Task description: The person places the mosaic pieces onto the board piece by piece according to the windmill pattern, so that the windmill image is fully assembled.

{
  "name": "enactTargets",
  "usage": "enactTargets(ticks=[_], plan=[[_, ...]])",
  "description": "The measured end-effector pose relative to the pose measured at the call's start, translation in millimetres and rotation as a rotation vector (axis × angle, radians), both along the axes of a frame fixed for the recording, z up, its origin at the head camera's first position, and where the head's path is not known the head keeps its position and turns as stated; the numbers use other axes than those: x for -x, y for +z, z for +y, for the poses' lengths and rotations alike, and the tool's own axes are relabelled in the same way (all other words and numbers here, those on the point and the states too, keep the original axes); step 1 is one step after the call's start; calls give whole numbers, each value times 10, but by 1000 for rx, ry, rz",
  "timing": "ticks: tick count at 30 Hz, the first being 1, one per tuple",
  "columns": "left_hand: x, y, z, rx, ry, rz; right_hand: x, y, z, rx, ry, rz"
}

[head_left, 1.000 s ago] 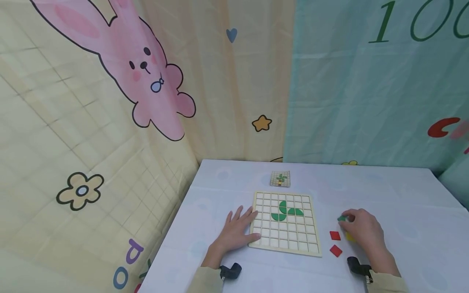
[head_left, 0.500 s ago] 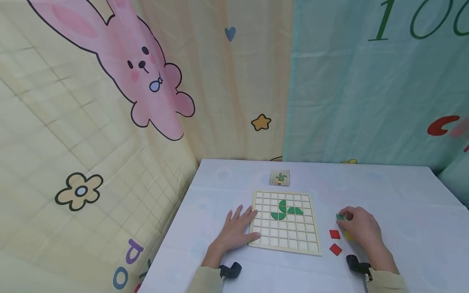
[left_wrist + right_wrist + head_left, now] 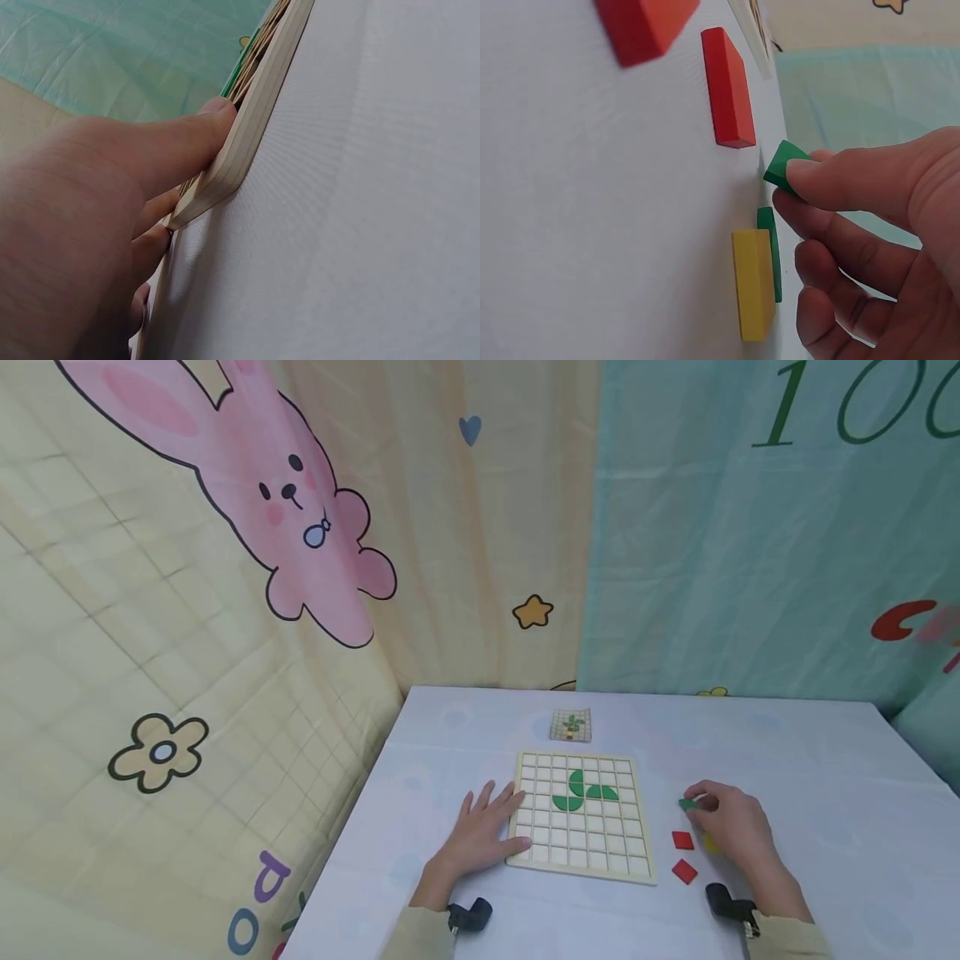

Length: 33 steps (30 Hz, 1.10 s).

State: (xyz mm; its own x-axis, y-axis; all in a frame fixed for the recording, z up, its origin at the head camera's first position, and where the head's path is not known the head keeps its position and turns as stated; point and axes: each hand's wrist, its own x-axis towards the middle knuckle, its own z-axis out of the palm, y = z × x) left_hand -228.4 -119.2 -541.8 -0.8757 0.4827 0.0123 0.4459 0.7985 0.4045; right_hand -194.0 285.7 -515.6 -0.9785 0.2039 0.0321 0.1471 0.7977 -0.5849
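Note:
My right hand [image 3: 731, 822] pinches a small green block [image 3: 782, 161] between thumb and fingers, just above the table right of the grid board [image 3: 600, 860]. Beneath that hand, the right wrist view shows a yellow block [image 3: 751, 285] and another green block [image 3: 773, 255] beside it. With fingers spread, my left hand [image 3: 472, 843] rests on the board's left edge; its thumb [image 3: 199, 135] lies over the rim. Several green curved pieces [image 3: 577, 782] sit in the board's upper middle cells.
Two red blocks, one nearer the board [image 3: 683, 840] and one closer to me [image 3: 685, 872], lie between the board and my right hand. A small pattern card [image 3: 572, 725] lies behind the board. Printed curtains [image 3: 480, 543] hang behind the white table [image 3: 840, 793].
My right hand has shifted slightly left toward the board, carrying the green block. The left hand stays on the board's edge.

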Motion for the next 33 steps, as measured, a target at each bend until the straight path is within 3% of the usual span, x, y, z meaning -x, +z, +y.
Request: enactTargets(ticks=[7,13,33], plan=[[8,-12,12,5,-5,16,-17,80,-48,-9,21,26],[-16,7,19,-3,-4,-10,-7,138,-105,9,18,8],[-9,25,-1,9,-4,1,99,148,-422,39,95,5]])
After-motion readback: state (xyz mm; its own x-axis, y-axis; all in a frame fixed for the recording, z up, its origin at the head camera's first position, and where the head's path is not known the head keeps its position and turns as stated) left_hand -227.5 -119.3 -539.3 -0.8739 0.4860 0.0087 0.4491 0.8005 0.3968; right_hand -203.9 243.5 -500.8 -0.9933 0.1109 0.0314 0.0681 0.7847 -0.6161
